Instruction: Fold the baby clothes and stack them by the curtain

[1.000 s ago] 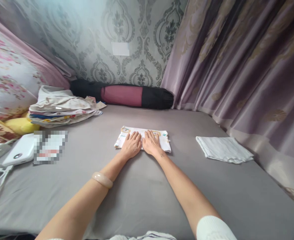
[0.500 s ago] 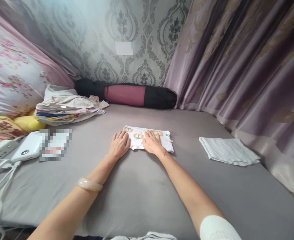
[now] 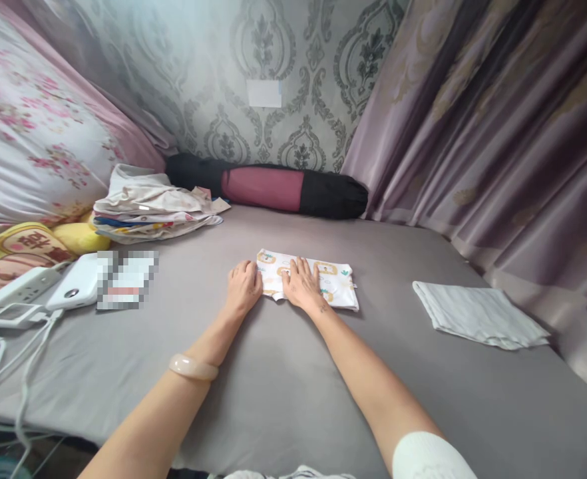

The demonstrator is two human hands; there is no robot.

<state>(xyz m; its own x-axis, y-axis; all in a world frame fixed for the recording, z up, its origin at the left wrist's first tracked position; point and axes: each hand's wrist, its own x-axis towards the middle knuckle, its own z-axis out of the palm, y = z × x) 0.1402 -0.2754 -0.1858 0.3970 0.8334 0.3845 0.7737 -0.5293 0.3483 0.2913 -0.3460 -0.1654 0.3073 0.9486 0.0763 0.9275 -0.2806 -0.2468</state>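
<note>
A small white folded garment (image 3: pixel 341 287) with yellow and green prints lies flat on the grey bed sheet (image 3: pixel 283 392). My left hand (image 3: pixel 244 287), below a pale bangle (image 3: pixel 194 368), is at the garment's left edge with its fingers bent and closed on that edge; the fingertips are partly hidden. Spread flat over the middle of the garment is my right hand (image 3: pixel 301 285), its fingers stretched forward and the palm down.
A folded white cloth (image 3: pixel 478 313) lies to the right. At the left are stacked clothes (image 3: pixel 158 203), a yellow plush (image 3: pixel 28 243), a white power bank (image 3: pixel 76 283), a power strip (image 3: pixel 16 296) and cables. A black and maroon roll bag (image 3: pixel 263 189) rests against the wall.
The view has swung slightly left. My left hand's fingers have gone from lying outstretched to bent at the garment's edge. My right hand stays flat, a little further left on the garment.
</note>
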